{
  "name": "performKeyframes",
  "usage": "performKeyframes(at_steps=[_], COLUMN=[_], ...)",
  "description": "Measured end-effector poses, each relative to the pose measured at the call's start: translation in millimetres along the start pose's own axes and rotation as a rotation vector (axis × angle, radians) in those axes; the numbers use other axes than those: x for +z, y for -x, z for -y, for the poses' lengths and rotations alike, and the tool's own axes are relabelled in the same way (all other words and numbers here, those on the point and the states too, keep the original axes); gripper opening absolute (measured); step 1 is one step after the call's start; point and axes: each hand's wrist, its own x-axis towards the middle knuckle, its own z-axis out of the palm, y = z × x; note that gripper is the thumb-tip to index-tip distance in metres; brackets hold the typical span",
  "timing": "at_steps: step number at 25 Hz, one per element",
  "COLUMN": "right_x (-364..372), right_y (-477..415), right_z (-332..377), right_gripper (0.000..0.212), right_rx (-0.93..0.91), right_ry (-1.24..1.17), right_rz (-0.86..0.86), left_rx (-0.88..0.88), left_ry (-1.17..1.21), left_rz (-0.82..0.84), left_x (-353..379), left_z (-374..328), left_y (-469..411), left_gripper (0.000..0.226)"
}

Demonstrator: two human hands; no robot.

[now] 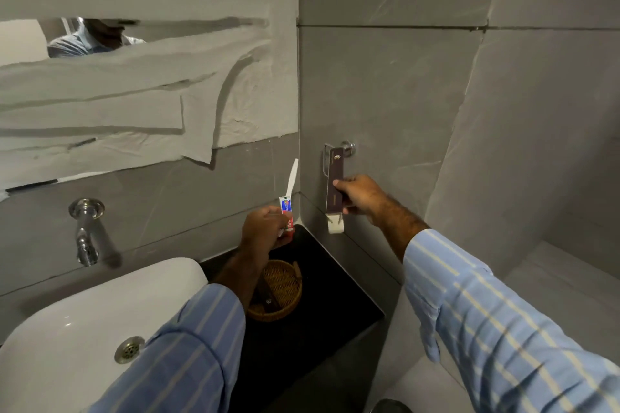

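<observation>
My left hand [263, 228] grips a small red, white and blue toothpaste tube [286, 213] together with a white toothbrush [292, 178] that points up along the wall corner. My right hand [359, 193] holds a long brown cardboard box [334, 184] upright against the grey wall, its white open flap [335, 226] hanging at the bottom. The box's top sits beside a chrome wall hook [347, 148].
A round wicker basket [281, 292] stands on the black counter [332, 305] below my left forearm. A white basin [87, 322] with a metal drain lies at lower left under a chrome tap [85, 231]. Paper covers most of the mirror [134, 77].
</observation>
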Motion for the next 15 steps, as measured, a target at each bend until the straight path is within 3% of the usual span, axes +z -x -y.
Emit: performKeyframes(at_steps=[2, 6, 10, 15], right_x=[4.2, 12.0, 11.2, 2.4], right_y=[7.2, 19.2, 30.6, 51.3], right_z=[-30.6, -102.3, -180.7, -267.0], right_gripper=[0.022, 0.016, 0.034, 0.034], right_rx=[0.053, 0.256, 0.447, 0.627], right_ry=[0.010, -0.097, -0.120, -0.085], right_rz=[0.020, 0.082, 0.105, 0.093], left_rx=[-0.074, -0.232, -0.344, -0.466], left_ry=[-0.006, -0.074, -0.145, -0.231], left_rz=[0.025, 0.092, 0.152, 0.228], left_x=[9.7, 25.9, 45.3, 72.5], left_z=[20.8, 77.4, 140.3, 212.8], left_y=[4.7, 10.1, 18.8, 38.8], left_gripper=[0.007, 0.015, 0.013, 0.020])
